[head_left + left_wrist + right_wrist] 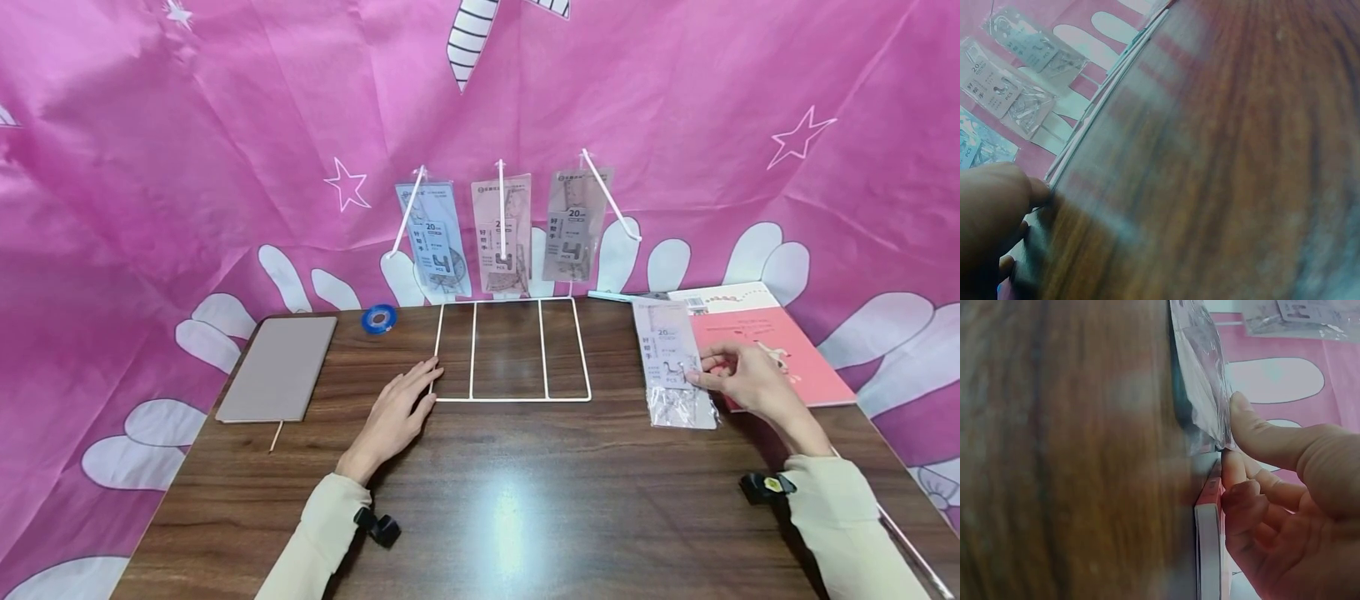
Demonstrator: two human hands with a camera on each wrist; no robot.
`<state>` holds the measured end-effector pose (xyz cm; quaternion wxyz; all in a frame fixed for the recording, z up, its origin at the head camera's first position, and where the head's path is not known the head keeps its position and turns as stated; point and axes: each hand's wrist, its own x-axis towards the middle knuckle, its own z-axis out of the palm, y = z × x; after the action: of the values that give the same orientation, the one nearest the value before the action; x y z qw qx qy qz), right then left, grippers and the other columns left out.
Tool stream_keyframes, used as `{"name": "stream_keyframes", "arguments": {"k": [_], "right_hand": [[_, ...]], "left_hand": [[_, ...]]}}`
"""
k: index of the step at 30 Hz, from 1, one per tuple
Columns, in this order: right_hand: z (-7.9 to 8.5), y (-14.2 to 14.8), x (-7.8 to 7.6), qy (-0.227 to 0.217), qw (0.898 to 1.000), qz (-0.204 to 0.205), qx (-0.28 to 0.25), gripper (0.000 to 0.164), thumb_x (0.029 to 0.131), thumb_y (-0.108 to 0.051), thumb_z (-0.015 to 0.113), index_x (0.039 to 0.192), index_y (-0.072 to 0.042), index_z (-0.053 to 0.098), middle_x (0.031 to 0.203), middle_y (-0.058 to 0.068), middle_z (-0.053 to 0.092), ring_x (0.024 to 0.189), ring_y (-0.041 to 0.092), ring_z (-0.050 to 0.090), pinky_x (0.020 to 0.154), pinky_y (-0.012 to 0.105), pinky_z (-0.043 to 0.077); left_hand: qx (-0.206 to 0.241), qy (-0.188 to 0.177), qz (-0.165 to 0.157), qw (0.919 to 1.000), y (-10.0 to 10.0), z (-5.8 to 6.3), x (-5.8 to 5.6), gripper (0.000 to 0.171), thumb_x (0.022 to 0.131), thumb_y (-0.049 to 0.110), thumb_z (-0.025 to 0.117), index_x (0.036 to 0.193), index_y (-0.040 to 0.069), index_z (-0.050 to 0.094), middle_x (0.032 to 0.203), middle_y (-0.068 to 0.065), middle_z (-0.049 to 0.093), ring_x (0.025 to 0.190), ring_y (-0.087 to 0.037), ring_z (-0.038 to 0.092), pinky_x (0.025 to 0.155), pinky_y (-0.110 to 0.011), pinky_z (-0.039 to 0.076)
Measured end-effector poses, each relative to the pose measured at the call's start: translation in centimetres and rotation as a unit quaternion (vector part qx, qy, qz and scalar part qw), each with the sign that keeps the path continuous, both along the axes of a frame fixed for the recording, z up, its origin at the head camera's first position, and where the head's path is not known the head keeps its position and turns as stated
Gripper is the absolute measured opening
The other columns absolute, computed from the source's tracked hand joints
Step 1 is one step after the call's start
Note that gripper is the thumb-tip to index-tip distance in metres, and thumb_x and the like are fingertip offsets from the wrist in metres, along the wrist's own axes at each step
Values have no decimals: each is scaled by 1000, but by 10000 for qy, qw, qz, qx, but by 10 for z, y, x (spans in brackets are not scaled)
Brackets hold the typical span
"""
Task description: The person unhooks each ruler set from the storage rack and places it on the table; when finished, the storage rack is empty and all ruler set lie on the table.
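A clear plastic packet with a pale lilac printed card [663, 333] lies at the right of the wooden table, partly over the edge of a red and white book. My right hand [750, 382] pinches its right edge; the right wrist view shows the thumb on top of the packet [1200, 375] and fingers below. At the left side of the white wire rack [510, 400], my left hand [393, 412] rests with fingers extended, fingertips touching the wire. Three similar packets hang at the rack's rods: blue [433, 237], pinkish [495, 275] and grey [573, 200].
A grey notebook [281, 367] lies at the left, with a blue tape roll [378, 319] behind it. The red and white book [813, 358] is under and beside my right hand. A light blue strip [611, 296] lies by the back edge. Pink printed cloth [247, 125] hangs behind.
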<state>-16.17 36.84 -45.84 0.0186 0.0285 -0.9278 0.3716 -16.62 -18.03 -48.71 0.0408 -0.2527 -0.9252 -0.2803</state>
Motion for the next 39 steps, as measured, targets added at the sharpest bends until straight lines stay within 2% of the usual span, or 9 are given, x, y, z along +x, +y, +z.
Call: {"name": "stream_keyframes", "arguments": {"k": [11, 14, 21, 29, 39], "right_hand": [[1, -5, -1, 206, 9995, -48, 213, 43, 84, -14, 89, 113, 12, 70, 92, 15, 73, 71, 4, 57, 58, 21, 47], [1, -7, -1, 276, 9993, -51, 253, 42, 83, -13, 90, 112, 11, 71, 89, 13, 73, 69, 6, 56, 54, 23, 47], [5, -12, 2, 141, 9989, -165, 416, 43, 84, -16, 89, 114, 9, 71, 89, 14, 73, 54, 11, 54, 44, 29, 47], [7, -14, 3, -125, 9987, -245, 418, 44, 86, -17, 87, 119, 8, 69, 96, 18, 72, 55, 15, 57, 46, 31, 49], [8, -14, 4, 30, 9990, -220, 399, 48, 84, -16, 89, 120, 7, 67, 93, 16, 71, 58, 15, 56, 45, 31, 49]], "left_hand": [[5, -58, 24, 10000, 0, 0, 1, 45, 111, 19, 52, 154, 7, 52, 165, -8, 42, 154, -32, 35, 124, -59, 25], [10, -46, 17, 10000, 0, 1, 1, 45, 111, 19, 52, 154, 7, 52, 164, -10, 42, 154, -32, 35, 123, -60, 25], [36, -29, 2, 10000, 0, 1, 1, 45, 110, 18, 53, 154, 6, 53, 164, -10, 43, 154, -33, 35, 123, -60, 25], [17, -28, 3, 10000, -1, 0, 1, 45, 110, 18, 53, 153, 6, 53, 164, -10, 44, 154, -32, 35, 123, -60, 26], [24, -19, 9, 10000, 0, 0, 0, 45, 110, 17, 53, 153, 7, 53, 164, -10, 43, 154, -32, 35, 123, -60, 26]]}}
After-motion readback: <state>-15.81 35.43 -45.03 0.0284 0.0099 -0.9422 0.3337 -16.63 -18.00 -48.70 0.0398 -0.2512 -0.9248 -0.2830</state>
